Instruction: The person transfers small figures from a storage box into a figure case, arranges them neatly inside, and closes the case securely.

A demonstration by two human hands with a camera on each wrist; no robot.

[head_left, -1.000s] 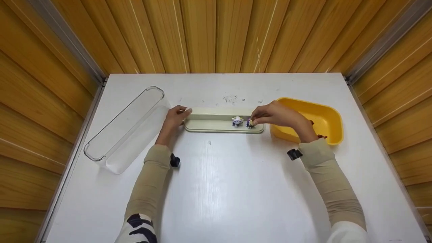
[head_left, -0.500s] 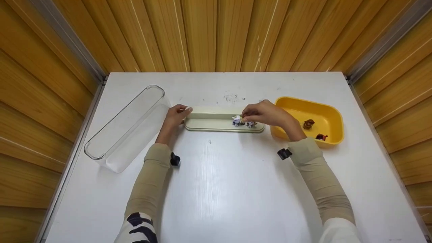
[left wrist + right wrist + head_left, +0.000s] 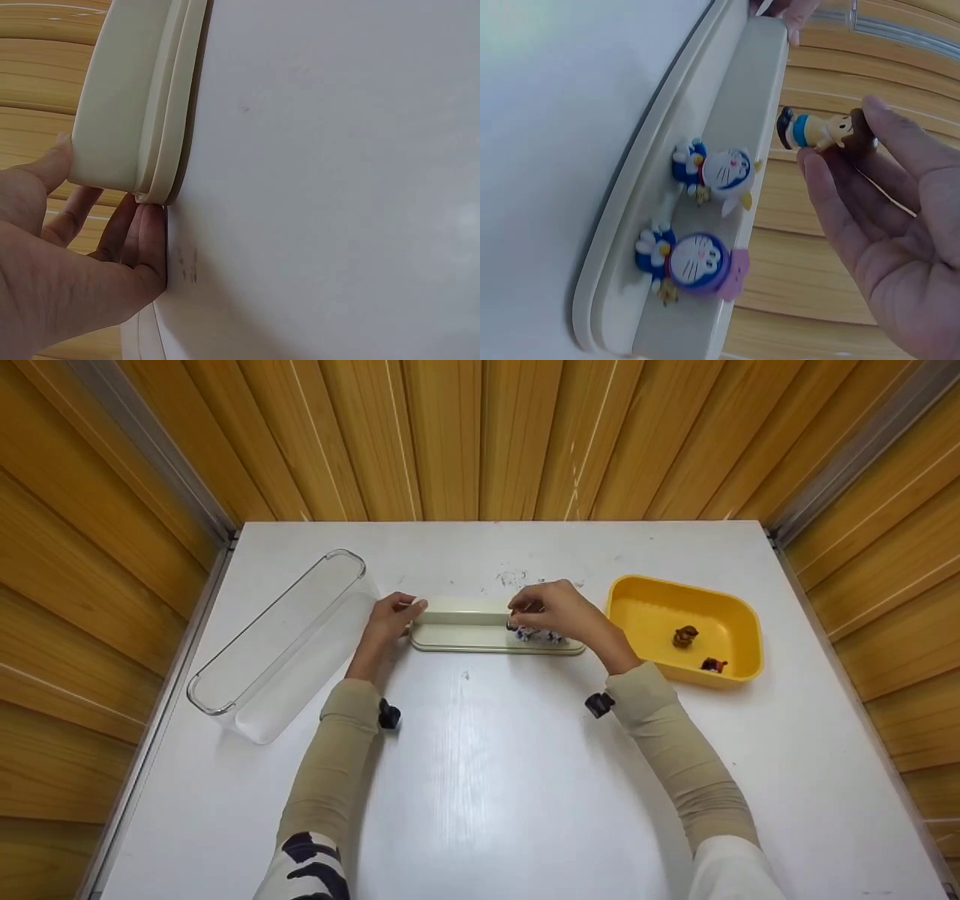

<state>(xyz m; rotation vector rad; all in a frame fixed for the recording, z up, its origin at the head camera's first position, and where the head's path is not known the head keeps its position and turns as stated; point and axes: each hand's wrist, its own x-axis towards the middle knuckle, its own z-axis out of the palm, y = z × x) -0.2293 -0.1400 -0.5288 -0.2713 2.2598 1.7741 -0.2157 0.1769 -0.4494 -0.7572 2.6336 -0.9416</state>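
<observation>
A long cream tray (image 3: 465, 639) with a raised back wall lies mid-table. My left hand (image 3: 388, 622) grips its left end, thumb against the wall and fingers bent at the edge, as the left wrist view shows. Over the tray, my right hand (image 3: 562, 613) pinches a small figurine (image 3: 821, 132) by its brown-haired head; its top is yellow and its shorts blue. Two blue-and-white cat figurines stand in the tray's right part: one with a white hood (image 3: 724, 171), one with a purple hood (image 3: 697, 259). The right hand partly hides both in the head view.
To the right sits a yellow bin (image 3: 720, 619) holding a brown figurine (image 3: 685, 636) and a red-and-dark figurine (image 3: 714, 664). A clear long bin (image 3: 285, 652) stands at an angle on the left. Wood-look panels (image 3: 450, 442) rise behind the white table (image 3: 480, 780).
My right hand has travelled left along the tray with the brown-haired figurine, past the two cat figurines. The figurines in the yellow bin have come into full view. My left hand has stayed put.
</observation>
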